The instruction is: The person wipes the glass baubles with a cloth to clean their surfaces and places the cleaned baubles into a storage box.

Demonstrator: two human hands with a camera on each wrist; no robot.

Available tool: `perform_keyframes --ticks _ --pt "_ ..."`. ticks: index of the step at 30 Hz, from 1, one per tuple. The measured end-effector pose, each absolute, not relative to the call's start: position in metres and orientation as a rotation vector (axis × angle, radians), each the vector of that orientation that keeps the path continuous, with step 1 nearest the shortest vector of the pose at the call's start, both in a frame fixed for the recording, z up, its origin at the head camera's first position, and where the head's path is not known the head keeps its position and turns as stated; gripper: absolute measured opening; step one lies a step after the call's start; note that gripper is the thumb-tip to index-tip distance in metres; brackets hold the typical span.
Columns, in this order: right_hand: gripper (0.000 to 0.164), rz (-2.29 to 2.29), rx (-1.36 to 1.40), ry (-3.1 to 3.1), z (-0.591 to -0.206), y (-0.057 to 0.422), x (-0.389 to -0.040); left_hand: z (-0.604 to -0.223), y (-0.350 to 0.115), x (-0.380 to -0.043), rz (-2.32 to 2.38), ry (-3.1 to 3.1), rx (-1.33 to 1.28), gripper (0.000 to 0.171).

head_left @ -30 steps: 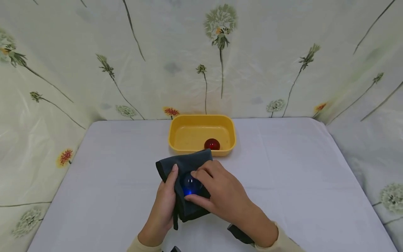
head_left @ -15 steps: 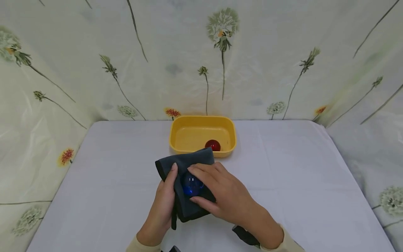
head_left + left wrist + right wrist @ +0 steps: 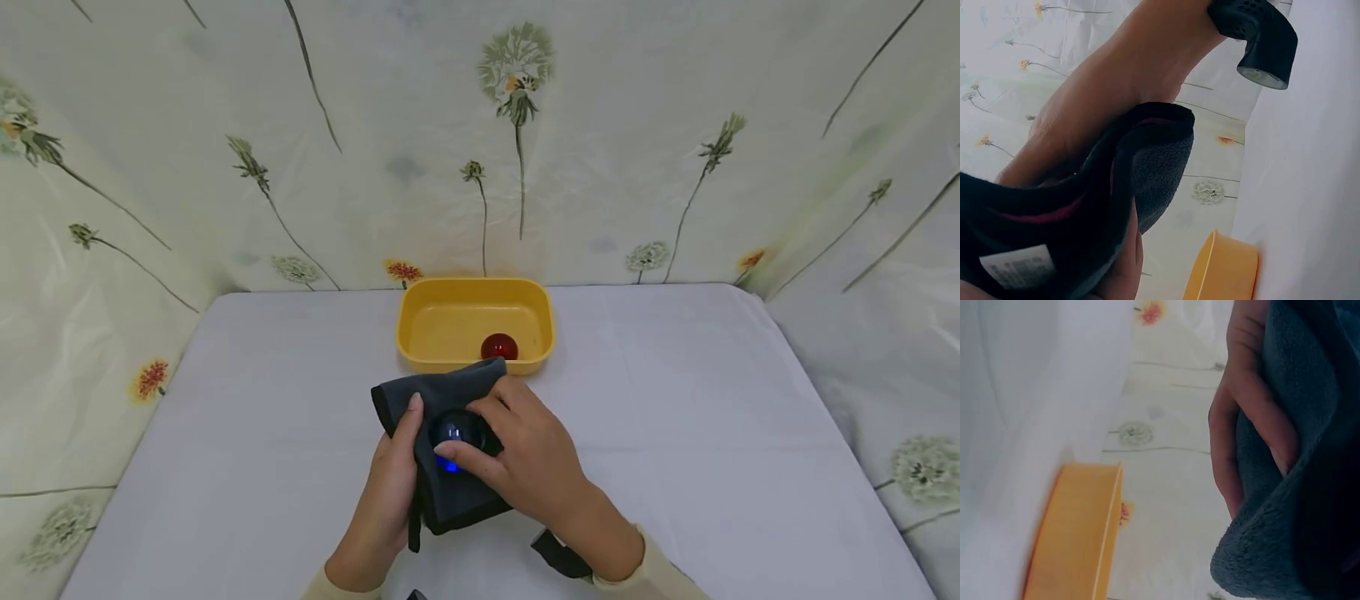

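Dandelion-printed sheeting (image 3: 405,125) backs the white-covered tabletop (image 3: 675,417). My right grip (image 3: 536,454) pinches one blue ball (image 3: 455,427), its thumb now across the front, where moments ago it sat lower; probably I'm turning the ball against one dark cloth (image 3: 465,504), clasped in my left grip (image 3: 392,483). Just beyond, near the far edge, one yellow tray (image 3: 442,329) contains one red ball (image 3: 499,346).
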State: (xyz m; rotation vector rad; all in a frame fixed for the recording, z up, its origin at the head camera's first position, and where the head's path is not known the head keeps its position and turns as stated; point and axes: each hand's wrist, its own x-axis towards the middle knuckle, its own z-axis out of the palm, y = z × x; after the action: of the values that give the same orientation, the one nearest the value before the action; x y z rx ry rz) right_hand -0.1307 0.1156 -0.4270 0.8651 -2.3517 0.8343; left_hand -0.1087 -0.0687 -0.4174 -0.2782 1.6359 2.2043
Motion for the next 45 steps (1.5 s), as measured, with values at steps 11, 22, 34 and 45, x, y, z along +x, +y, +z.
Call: perform_keyframes --ticks 11,22,34,45 --pt "0.072 0.887 1.125 -2.367 -0.4268 0.1224 -0.1292 -0.4157 -0.0751 -0.1128 2.25 1.644 -0.322 0.081" --pt "0.056 1.024 0.984 -2.381 -0.427 0.1149 -0.1352 -0.4151 -0.077 -0.1146 2.189 1.695 -0.311 0.083" --pt "0.077 0.903 0.983 -2.431 -0.4313 0.1182 -0.13 -0.4159 -0.0745 -0.1176 2.196 1.716 -0.346 0.083" --pt "0.058 0.995 1.03 -2.331 -0.4292 0.1174 -0.1352 -0.4167 -0.0732 -0.1174 2.214 1.686 -0.313 0.083"
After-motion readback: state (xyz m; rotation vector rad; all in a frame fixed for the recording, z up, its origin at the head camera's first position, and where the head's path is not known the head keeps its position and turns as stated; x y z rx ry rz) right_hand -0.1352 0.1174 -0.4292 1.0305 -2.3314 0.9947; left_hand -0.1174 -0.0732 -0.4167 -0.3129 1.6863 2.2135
